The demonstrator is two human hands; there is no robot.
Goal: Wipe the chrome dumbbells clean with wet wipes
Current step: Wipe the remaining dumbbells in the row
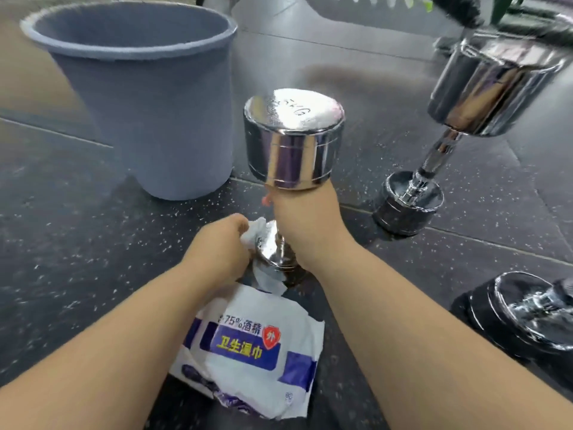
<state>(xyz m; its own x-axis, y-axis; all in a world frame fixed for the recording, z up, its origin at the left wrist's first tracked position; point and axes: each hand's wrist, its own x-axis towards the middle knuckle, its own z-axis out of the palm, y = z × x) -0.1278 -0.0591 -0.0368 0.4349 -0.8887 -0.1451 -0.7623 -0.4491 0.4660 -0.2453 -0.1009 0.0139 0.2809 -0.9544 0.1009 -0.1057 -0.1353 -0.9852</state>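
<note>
A chrome dumbbell stands on end on the speckled floor in the middle of the head view. My right hand grips its handle just under the top head. My left hand holds a crumpled white wet wipe against the lower head of the dumbbell. A white and blue pack of wet wipes lies flat on the floor just below both hands.
A grey plastic bucket stands at the back left. A second chrome dumbbell stands upright at the right. A third dumbbell lies at the lower right edge. Dark rubber floor spreads to the left.
</note>
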